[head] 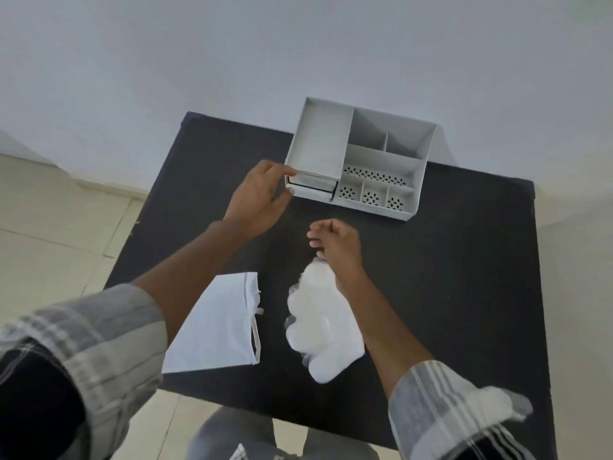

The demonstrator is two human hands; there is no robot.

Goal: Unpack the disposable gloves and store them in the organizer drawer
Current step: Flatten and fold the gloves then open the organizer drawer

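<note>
A white desk organizer (pixel 420 180) with several open compartments stands at the far side of the black table (pixel 464 267). Its small drawer (pixel 313 190) at the front left shows a dark gap above it. My left hand (pixel 258 200) clasps the organizer's front left corner, with the thumb at the drawer's lower edge. My right hand (pixel 336 242) is a closed fist in front of the organizer. It holds a bunch of translucent white disposable gloves (pixel 318 320), which trail back under my wrist just over the table.
A flat white pouch (pixel 215 330) with a torn-open edge lies on the table's near left, beside the gloves. The table's edges are close on all sides, with tiled floor (pixel 49 227) to the left and a pale wall behind.
</note>
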